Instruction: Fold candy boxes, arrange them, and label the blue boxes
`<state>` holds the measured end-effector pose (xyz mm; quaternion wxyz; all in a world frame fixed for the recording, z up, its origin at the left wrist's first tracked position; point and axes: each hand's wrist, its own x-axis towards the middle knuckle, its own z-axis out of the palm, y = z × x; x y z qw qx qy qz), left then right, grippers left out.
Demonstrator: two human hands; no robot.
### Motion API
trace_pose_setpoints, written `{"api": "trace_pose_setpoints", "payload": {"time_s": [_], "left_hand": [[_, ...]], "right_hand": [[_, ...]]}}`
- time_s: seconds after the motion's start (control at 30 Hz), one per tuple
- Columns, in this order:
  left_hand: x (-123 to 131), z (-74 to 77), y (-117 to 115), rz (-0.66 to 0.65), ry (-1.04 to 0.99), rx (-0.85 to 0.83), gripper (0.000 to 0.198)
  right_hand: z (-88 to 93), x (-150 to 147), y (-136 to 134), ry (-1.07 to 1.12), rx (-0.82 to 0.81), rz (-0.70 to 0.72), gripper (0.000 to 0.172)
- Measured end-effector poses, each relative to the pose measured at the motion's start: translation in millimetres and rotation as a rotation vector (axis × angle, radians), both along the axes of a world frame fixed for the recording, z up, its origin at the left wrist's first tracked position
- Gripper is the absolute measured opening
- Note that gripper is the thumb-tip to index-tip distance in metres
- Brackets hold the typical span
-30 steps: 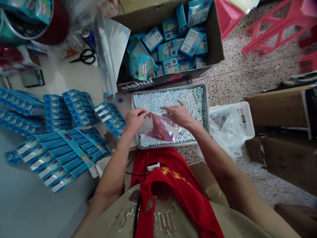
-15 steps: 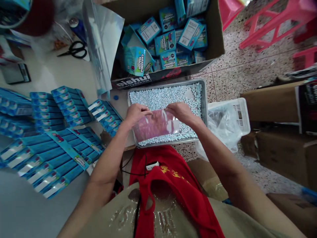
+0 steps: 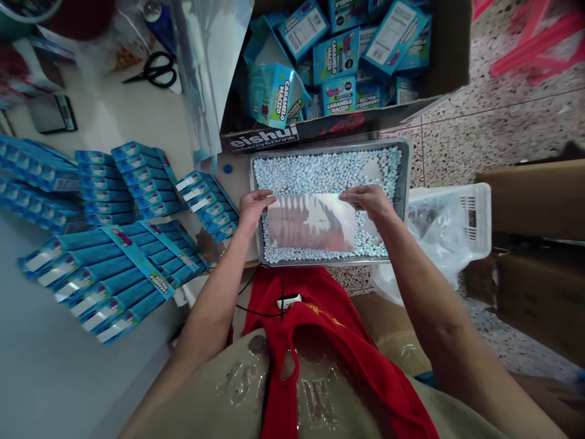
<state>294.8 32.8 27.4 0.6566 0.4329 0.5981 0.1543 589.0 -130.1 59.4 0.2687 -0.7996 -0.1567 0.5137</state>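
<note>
A clear, shiny plastic sheet or bag [image 3: 311, 224] is stretched flat between my two hands; I cannot tell which it is. My left hand [image 3: 255, 206] pinches its upper left corner. At the upper right corner, my right hand [image 3: 368, 200] grips it between thumb and fingers. Beneath it lies a metal tray [image 3: 403, 177] spread with many small pale blue and white candies [image 3: 311, 167]. Part of the tray's bottom shows through near its right side. The plastic covers the candies in the middle and front.
Behind the tray stands a cardboard box [image 3: 315, 131] of blue candy boxes [image 3: 336, 58]. Stacked blue cartons [image 3: 105, 268] fill the left, with black scissors [image 3: 153, 72] and plastic film [image 3: 201, 73] farther back. At right are a white basket [image 3: 479, 219] and brown boxes [image 3: 530, 201].
My hands have moved farther apart, pulling the plastic wider and flatter. It looked pink and now looks silvery. The whole view has shifted, so the surroundings sit farther right.
</note>
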Motion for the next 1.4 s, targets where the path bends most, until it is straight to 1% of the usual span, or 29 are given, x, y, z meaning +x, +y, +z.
{"api": "trace_pose_setpoints", "payload": {"time_s": [0.07, 0.13, 0.17, 0.23, 0.27, 0.3, 0.37, 0.4, 0.47, 0.53, 0.6, 0.73, 0.83, 0.93, 1.0, 1.07, 1.13, 1.2, 1.23, 1.27, 1.3, 1.37, 1.4], "left_hand": [[-2.0, -1.7, -4.6, 0.037, -0.072, -0.064, 0.038], [-2.8, -3.9, -9.0, 0.022, -0.104, -0.057, 0.039], [-2.8, -5.2, -11.4, 0.009, -0.110, -0.034, 0.040], [-2.3, -7.7, -16.2, -0.018, -0.105, 0.038, 0.043], [-2.2, -8.3, -18.6, -0.029, -0.094, 0.084, 0.043], [-2.3, -8.3, -20.6, -0.040, -0.080, 0.134, 0.042], [-3.5, -6.5, -23.9, -0.065, -0.060, 0.218, 0.041], [-4.3, -5.0, -25.0, -0.073, -0.058, 0.243, 0.041], [-5.8, -1.9, -26.5, -0.077, -0.062, 0.259, 0.041], [-6.0, 0.0, -27.8, -0.078, -0.049, 0.258, 0.041], [-5.0, 0.4, -29.8, -0.064, -0.018, 0.257, 0.040], [-4.1, -0.4, -34.0, 0.015, 0.037, 0.232, 0.039], [-7.3, -1.7, -33.9, 0.044, 0.061, 0.196, 0.038], [-8.8, -4.6, -30.9, 0.043, 0.061, 0.153, 0.037], [-7.1, -6.4, -28.6, 0.044, 0.051, 0.120, 0.036], [-5.2, -5.9, -27.2, 0.045, 0.031, 0.115, 0.032], [-6.9, -1.3, -27.6, 0.042, -0.002, 0.153, 0.026], [-15.1, 8.0, -30.2, 0.056, -0.044, 0.187, 0.025], [-21.8, 14.1, -32.2, 0.084, -0.074, 0.168, 0.030], [-29.7, 20.8, -34.5, 0.118, -0.117, 0.107, 0.040], [-38.5, 27.7, -37.0, 0.149, -0.176, 0.009, 0.053], [-56.0, 40.5, -41.2, 0.189, -0.319, -0.223, 0.076], [-63.9, 45.9, -42.8, 0.205, -0.386, -0.311, 0.083]], "right_hand": [[-4.0, 1.7, 4.2, -0.097, -0.031, 0.017, 0.025], [-4.4, -2.2, 12.3, -0.238, -0.054, 0.045, 0.026], [-3.1, -8.3, 17.5, -0.363, -0.050, 0.078, 0.026], [1.6, -31.1, 30.0, -0.665, 0.014, 0.202, 0.027], [4.4, -47.8, 36.9, -0.776, 0.076, 0.286, 0.028], [6.8, -67.1, 43.7, -0.832, 0.151, 0.373, 0.030], [9.1, -109.1, 55.8, -0.793, 0.281, 0.532, 0.034], [8.7, -129.1, 60.4, -0.767, 0.320, 0.599, 0.035], [4.6, -162.0, 65.7, -0.754, 0.347, 0.693, 0.036], [-2.3, -182.9, 65.9, -0.763, 0.334, 0.733, 0.037], [-9.7, -193.8, 61.4, -0.754, 0.323, 0.737, 0.041], [-18.2, -201.1, 44.5, -0.701, 0.338, 0.742, 0.051], [-16.4, -201.0, 33.6, -0.682, 0.332, 0.754, 0.045], [-2.8, -197.7, 27.8, -0.706, 0.268, 0.738, 0.032], [16.0, -195.3, 25.2, -0.710, 0.223, 0.728, 0.032], [41.7, -194.0, 23.1, -0.667, 0.207, 0.686, 0.030], [69.5, -193.7, 22.9, -0.546, 0.204, 0.555, 0.023], [92.0, -193.5, 27.1, -0.348, 0.204, 0.343, 0.020], [99.6, -193.2, 31.3, -0.233, 0.213, 0.239, 0.021], [104.4, -192.9, 36.8, -0.122, 0.224, 0.149, 0.024], [106.4, -192.8, 43.4, -0.024, 0.233, 0.080, 0.028], [104.6, -194.1, 58.3, 0.112, 0.230, 0.011, 0.034], [102.0, -195.9, 65.6, 0.153, 0.217, 0.003, 0.037]]}}
